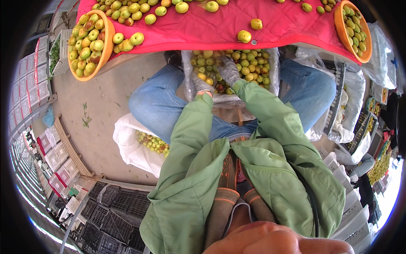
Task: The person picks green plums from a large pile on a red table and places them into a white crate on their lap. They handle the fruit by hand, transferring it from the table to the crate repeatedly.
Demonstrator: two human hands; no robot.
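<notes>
Both hands wear grey knit gloves and are inside a crate lined with clear plastic (187,68), under the edge of a red quilted cloth (196,35). The crate holds many yellow-green jujubes (250,65), some brown-blotched. At its near left part, my left hand (202,84) is palm up with a couple of jujubes (205,78) resting in it. My right hand (229,71) reaches in near the middle, back upward; its fingertips are blurred among the fruit, so whether it grips any is unclear. A dark red jujube (219,87) lies between the hands.
Orange baskets of jujubes (111,41) (338,30) stand at both ends of the cloth, with loose jujubes (244,36) on it. A white sack (127,139) with fruit lies beside the left leg. Black crates (111,219) are stacked lower left; plastic-lined crates (349,104) stand right.
</notes>
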